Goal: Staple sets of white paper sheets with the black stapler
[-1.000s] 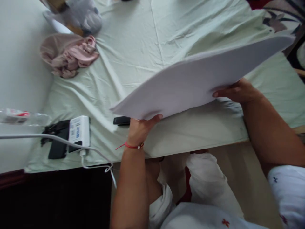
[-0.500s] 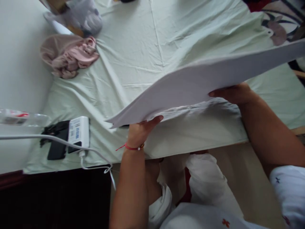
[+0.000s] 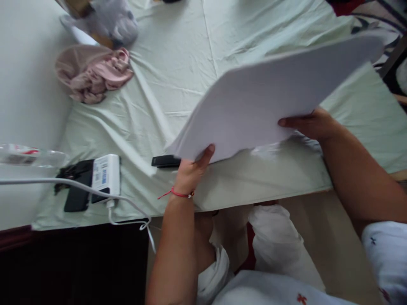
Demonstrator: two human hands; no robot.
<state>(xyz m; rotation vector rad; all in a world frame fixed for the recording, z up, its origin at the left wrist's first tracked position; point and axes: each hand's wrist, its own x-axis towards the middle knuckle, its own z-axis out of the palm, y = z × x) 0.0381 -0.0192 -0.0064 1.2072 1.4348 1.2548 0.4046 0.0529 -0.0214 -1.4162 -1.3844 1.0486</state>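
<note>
"What does the big white paper (image 3: 251,106) look like?"

"It's plain and bendy, with a wavy near edge. Its far right end is blurry."

"Where is it?"

"Held up over the green cloth (image 3: 179,91). The left hand (image 3: 190,167) and right hand (image 3: 313,123) both pinch its near edge in their fingers, thumbs on top."

"What can't you see?"

"The other fingers are mostly tucked under. A shiny bit (image 3: 266,151) pokes out below, too blurry to name. The black thing (image 3: 165,161) is partly hidden by the left hand."
</note>
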